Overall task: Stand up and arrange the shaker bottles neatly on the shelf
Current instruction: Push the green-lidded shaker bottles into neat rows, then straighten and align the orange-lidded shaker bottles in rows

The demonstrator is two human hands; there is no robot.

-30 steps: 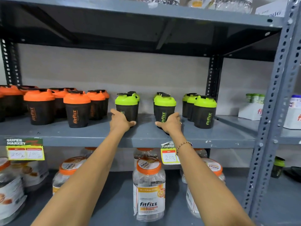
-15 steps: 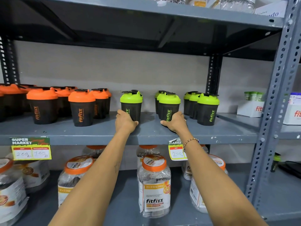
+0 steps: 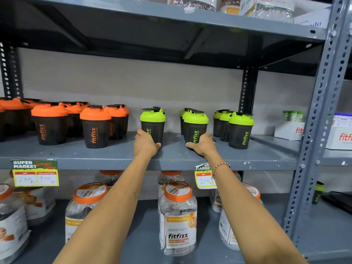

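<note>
Black shaker bottles stand upright on the grey middle shelf (image 3: 118, 156). Several with orange lids (image 3: 95, 128) fill the left half; green-lidded ones stand in rows to the right. My left hand (image 3: 145, 144) grips the base of a front green-lidded shaker (image 3: 153, 123). My right hand (image 3: 202, 144) grips the base of the neighbouring green-lidded shaker (image 3: 196, 126), which has others lined up behind it. A third green row (image 3: 241, 129) stands further right, untouched.
Clear jars with orange lids (image 3: 178, 216) stand on the lower shelf. Price tags (image 3: 35, 173) hang from the shelf edge. A perforated grey upright (image 3: 316, 134) bounds the right side, with white boxes (image 3: 289, 128) beyond it. Packets sit on the top shelf.
Both hands have stayed on the bases of the two green-lidded shakers and pushed them slightly back on the shelf. The camera has shifted a little closer and leftward.
</note>
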